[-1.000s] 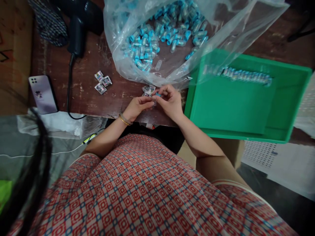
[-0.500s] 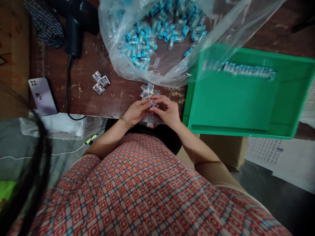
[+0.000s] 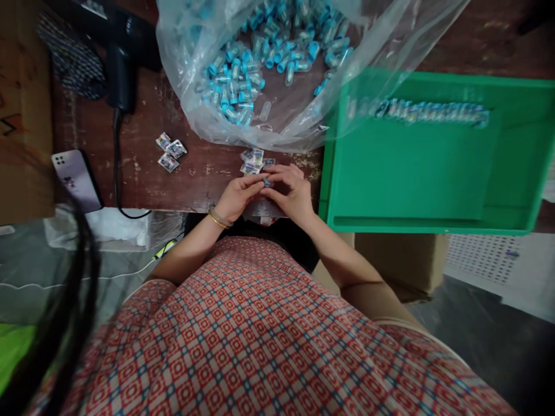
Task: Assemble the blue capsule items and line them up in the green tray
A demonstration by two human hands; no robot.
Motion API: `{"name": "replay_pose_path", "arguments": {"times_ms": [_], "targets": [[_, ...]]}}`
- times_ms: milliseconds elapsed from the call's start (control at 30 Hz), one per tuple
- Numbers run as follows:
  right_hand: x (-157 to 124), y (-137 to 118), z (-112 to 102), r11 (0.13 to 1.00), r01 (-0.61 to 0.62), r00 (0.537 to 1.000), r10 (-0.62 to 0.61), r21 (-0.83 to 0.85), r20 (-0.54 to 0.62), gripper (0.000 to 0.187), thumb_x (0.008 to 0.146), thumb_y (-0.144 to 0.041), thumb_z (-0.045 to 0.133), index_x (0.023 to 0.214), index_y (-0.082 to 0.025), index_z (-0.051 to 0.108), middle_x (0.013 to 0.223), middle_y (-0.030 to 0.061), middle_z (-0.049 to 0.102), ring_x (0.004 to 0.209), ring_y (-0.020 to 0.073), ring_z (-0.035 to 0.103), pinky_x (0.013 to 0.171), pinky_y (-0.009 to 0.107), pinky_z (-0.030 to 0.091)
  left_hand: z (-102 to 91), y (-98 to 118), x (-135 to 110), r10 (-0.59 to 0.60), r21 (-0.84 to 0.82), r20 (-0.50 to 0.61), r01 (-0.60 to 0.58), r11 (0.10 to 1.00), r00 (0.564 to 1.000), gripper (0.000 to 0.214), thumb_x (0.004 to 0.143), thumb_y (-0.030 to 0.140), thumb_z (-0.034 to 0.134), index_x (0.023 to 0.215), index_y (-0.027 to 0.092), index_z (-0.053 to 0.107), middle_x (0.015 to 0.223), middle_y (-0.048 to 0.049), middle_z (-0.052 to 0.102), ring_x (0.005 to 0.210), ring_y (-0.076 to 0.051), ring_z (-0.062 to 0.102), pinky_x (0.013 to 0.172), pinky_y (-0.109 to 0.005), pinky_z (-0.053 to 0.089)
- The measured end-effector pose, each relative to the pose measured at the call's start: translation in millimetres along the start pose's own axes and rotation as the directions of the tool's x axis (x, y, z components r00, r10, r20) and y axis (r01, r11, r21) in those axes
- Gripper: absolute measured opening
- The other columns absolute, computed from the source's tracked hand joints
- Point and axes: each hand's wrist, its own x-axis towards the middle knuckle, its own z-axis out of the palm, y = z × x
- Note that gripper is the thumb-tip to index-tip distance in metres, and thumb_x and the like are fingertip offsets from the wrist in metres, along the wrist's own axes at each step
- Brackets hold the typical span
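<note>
My left hand [image 3: 236, 197] and my right hand [image 3: 291, 190] meet at the table's front edge. Both pinch a small blue cap [image 3: 266, 182] between their fingertips; whether a clear tube is attached to it is hidden by the fingers. Just beyond the fingers lies a small pile of printed sachets [image 3: 254, 160]. Another few sachets [image 3: 171, 151] rest farther left on the wood. Past both piles, an open clear plastic bag [image 3: 203, 130] holds many clear vials with blue caps [image 3: 234, 86].
A green tray [image 3: 416, 179] at the right contains a row of wrapped vials [image 3: 433, 112]. To the left are a phone [image 3: 77, 179], a black heat gun or hair dryer [image 3: 121, 75] with its cord, a checked cloth [image 3: 71, 58] and a cardboard box [image 3: 26, 115].
The camera view has shifted slightly. My hands stay together at the same spot, and the blue cap between the fingertips has turned a little.
</note>
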Motion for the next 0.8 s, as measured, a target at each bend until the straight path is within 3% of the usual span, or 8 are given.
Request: {"name": "replay_pose_path", "arguments": {"times_ms": [300,367,533,800], "targets": [[2.0,2.5,-7.3,0.999,0.004,0.996,-0.007,0.041,0.085,0.016,0.079,-0.030,0.090,0.089,-0.030,0.078,0.127,0.0011,0.080,0.138,0.0316,0.065,0.125,0.064,0.036,4.1,1.7,-2.4,-0.041,0.018,0.031,0.040,0.999,0.999,0.034,0.072,0.035,0.097,0.100,0.019,0.085,0.097,-0.0044,0.082,0.072,-0.010,0.068,0.075,-0.025,0.056],[0.7,-0.9,-8.0,0.999,0.025,0.998,-0.026,0.026,0.051,0.018,0.082,-0.032,0.088,0.096,-0.030,0.077,0.134,0.0025,0.077,0.138,0.0318,0.064,0.126,0.064,0.035,5.8,3.8,-2.3,-0.023,0.007,0.046,0.023,1.000,0.999,0.036,0.072,0.036,0.097,0.101,0.019,0.084,0.096,-0.0049,0.082,0.075,-0.011,0.069,0.077,-0.025,0.056],[-11.4,-7.4,0.9,0.999,0.047,0.998,-0.047,0.000,0.029,0.056,0.081,-0.034,0.088,0.132,-0.029,0.063,0.144,0.0111,0.068,0.143,0.0351,0.058,0.124,0.062,0.039,11.8,3.3,-3.1,-0.024,-0.013,-0.009,0.024,1.000,1.000,0.038,0.075,0.036,0.095,0.108,0.021,0.082,0.094,-0.0032,0.081,0.077,-0.012,0.072,0.078,-0.025,0.057],[-14.4,-1.4,6.3,0.999,0.051,0.999,-0.051,0.017,0.001,0.051,0.081,-0.030,0.084,0.125,-0.030,0.058,0.137,0.0115,0.066,0.134,0.0326,0.062,0.112,0.055,0.053,17.4,-4.1,-3.0,-0.006,-0.003,-0.014,0.006,1.000,1.000,0.034,0.078,0.036,0.093,0.106,0.020,0.081,0.091,-0.0031,0.081,0.075,-0.011,0.072,0.085,-0.027,0.058]]}}
